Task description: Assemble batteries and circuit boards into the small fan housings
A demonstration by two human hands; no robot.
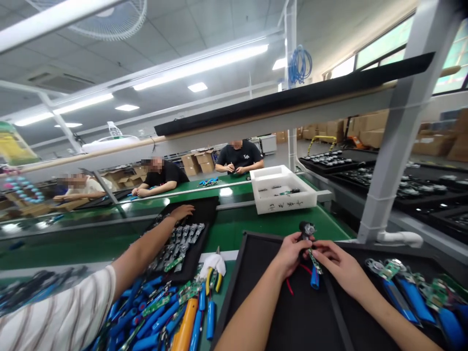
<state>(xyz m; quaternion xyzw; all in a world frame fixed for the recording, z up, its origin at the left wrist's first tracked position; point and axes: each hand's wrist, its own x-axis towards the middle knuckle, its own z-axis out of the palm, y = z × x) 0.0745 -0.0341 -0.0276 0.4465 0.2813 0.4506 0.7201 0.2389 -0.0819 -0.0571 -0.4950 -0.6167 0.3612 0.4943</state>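
My left hand [288,254] is closed around a small black cylindrical part with a silvery end [307,228], held upright over a black tray [252,278]. Pinched in the fingertips of my right hand [338,267] is a narrow green circuit board [315,261], right against the black part. A blue cylindrical battery [315,279] hangs below the board, and a red wire [289,286] dangles beside it. To the right lie several blue batteries with green boards [413,292].
At left, a co-worker's striped-sleeved arm [139,256] reaches into a black tray of silvery parts [186,234]. Below are piled blue batteries [161,319], an orange-handled tool [185,326] and yellow-handled pliers [212,280]. A white foam box [287,202] stands ahead. Several people sit beyond.
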